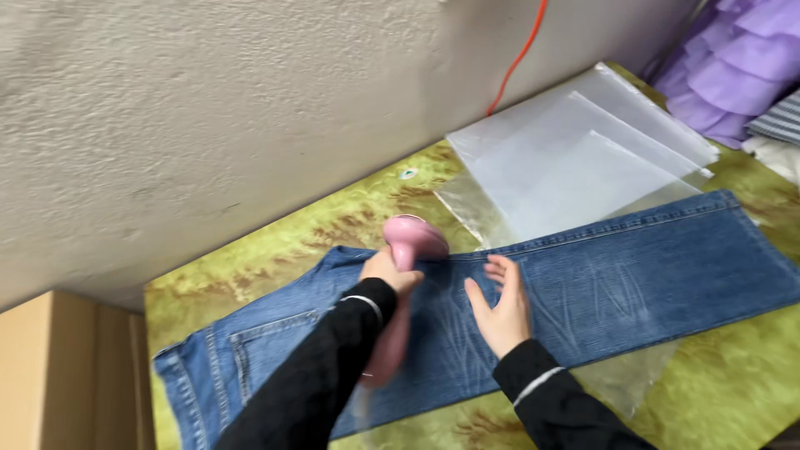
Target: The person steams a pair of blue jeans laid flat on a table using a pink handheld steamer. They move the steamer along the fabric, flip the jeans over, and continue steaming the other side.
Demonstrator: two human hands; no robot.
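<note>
pink steamer (406,275) in left hand (388,270), jeans (600,287)

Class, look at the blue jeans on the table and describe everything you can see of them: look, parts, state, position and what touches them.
The jeans are mid-blue denim with pale fading, folded lengthwise and lying flat across a green and brown mottled tabletop. The waistband and a stitched back pocket sit at the lower left, the hem at the right. They partly lie over clear plastic bags. The right hand rests flat on them; the left hand holds a pink handheld steamer against the cloth.
</note>
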